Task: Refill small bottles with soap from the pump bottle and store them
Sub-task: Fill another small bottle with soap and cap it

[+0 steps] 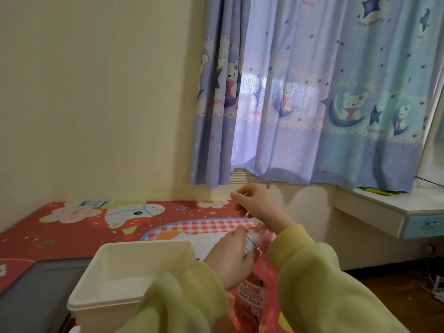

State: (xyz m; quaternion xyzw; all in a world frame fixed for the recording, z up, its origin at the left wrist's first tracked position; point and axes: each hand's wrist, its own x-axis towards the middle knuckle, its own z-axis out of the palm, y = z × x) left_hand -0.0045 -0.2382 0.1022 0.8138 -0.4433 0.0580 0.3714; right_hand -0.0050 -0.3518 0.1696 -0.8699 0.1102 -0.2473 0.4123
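Head view: the left hand (pixel 230 258) curled its fingers round a small bottle (pixel 251 239), held roughly upright with its neck pointing up and slightly away. The right hand (pixel 255 204) hovered just above that neck, fingers curled and tips drawn together. Whether they pinched a cap could not be told. The pink soap bottle (pixel 251 299) stood just below the left hand, beside a white tub (pixel 108 265) on the red mat (pixel 72 227).
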